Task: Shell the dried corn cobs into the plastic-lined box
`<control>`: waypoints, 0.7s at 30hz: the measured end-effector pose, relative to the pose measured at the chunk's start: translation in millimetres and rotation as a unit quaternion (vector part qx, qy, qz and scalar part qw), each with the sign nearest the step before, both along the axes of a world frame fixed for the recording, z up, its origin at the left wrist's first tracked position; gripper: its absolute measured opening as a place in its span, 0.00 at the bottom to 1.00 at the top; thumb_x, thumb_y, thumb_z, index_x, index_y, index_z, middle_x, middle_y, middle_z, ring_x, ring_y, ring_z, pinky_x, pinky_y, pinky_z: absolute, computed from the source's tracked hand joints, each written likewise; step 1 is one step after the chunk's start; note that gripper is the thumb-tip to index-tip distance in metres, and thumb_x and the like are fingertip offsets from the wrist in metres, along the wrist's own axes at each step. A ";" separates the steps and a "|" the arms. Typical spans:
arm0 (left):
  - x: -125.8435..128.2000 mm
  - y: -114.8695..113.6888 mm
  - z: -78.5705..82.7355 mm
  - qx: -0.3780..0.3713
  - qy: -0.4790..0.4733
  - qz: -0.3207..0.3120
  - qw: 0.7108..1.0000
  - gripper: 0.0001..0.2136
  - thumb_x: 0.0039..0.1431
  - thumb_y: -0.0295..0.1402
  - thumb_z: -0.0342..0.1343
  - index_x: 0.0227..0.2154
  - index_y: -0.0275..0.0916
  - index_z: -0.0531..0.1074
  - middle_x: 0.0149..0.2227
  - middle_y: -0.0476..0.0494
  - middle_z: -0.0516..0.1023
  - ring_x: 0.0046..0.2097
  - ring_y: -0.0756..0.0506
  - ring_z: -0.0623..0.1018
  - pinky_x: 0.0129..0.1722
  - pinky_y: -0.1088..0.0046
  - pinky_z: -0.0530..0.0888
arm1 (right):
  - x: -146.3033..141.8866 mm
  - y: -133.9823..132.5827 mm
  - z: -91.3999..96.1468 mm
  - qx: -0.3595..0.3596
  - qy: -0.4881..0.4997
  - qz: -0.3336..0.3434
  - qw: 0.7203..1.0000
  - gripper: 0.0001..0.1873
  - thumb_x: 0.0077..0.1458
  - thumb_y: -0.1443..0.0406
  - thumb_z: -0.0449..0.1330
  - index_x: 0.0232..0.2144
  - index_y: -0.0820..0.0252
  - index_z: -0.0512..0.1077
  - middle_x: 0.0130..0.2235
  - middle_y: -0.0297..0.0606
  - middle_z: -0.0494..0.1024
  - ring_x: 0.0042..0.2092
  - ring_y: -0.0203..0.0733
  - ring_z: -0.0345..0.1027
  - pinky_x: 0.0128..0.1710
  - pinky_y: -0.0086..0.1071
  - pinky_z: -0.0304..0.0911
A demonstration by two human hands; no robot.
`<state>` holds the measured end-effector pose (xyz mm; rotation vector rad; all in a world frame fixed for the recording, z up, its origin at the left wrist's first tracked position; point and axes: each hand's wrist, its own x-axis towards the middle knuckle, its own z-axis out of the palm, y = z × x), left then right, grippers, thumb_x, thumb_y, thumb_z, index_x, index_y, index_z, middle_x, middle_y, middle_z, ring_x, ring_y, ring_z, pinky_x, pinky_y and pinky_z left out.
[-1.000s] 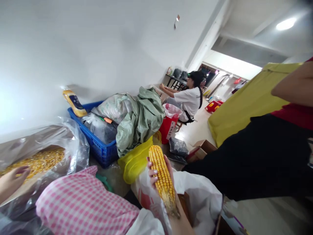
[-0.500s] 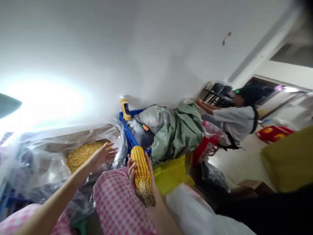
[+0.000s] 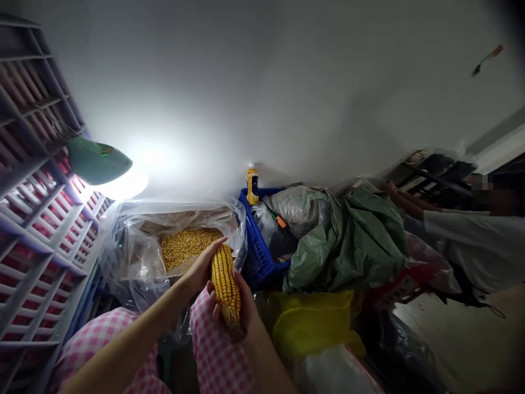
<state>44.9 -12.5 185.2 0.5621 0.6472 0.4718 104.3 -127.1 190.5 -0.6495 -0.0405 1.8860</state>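
An ear of corn (image 3: 225, 282) with full rows of yellow kernels lies tilted above my lap, its pale stem end toward me. My right hand (image 3: 246, 301) is wrapped round its lower part, fingers showing on the left side. Against the upper left side of the ear rests my left hand (image 3: 200, 269), closed on it with the fingertips partly hidden behind the top. Beyond my left hand, loose corn kernels (image 3: 188, 246) lie heaped in a box lined with a clear plastic bag (image 3: 141, 257).
A green lamp (image 3: 98, 161) shines beside a plastic crate wall (image 3: 45, 219) on the left. Right of the kernels stands a blue basket (image 3: 258, 254) with a yellow bottle (image 3: 252, 186), bags and a green sheet (image 3: 348, 246). A yellow bag (image 3: 311, 323) lies nearer. Another person (image 3: 459, 235) sits far right.
My left hand has come from open above the kernels to the ear of corn in my right hand. The view has turned left, bringing the lamp and crate wall in.
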 end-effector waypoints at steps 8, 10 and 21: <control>3.5 10.7 -9.2 -0.038 0.048 0.028 0.998 0.13 0.48 0.41 0.56 0.30 0.34 0.69 0.24 0.39 0.75 0.24 0.43 0.76 0.22 0.71 0.73 | -0.6 -15.7 -20.7 -0.001 0.199 0.075 0.977 0.24 0.48 0.51 0.55 0.38 0.64 0.63 0.24 0.30 0.66 0.16 0.23 0.48 0.12 0.16 0.41; 2.2 9.2 -6.2 -0.048 0.052 0.040 0.997 0.14 0.48 0.41 0.56 0.30 0.33 0.69 0.24 0.39 0.75 0.24 0.44 0.76 0.22 0.72 0.73 | -1.9 -15.1 -20.4 0.022 0.186 0.070 0.980 0.25 0.51 0.47 0.50 0.36 0.65 0.63 0.21 0.28 0.64 0.14 0.22 0.43 0.11 0.16 0.37; 4.8 -0.3 -20.9 -0.159 -0.061 0.062 0.983 0.16 0.52 0.43 0.52 0.32 0.32 0.69 0.28 0.41 0.76 0.30 0.46 0.77 0.32 0.70 0.75 | -4.0 -8.4 -9.5 0.013 0.145 0.021 0.989 0.33 0.53 0.44 0.41 0.31 0.69 0.66 0.17 0.27 0.59 0.14 0.20 0.37 0.11 0.17 0.35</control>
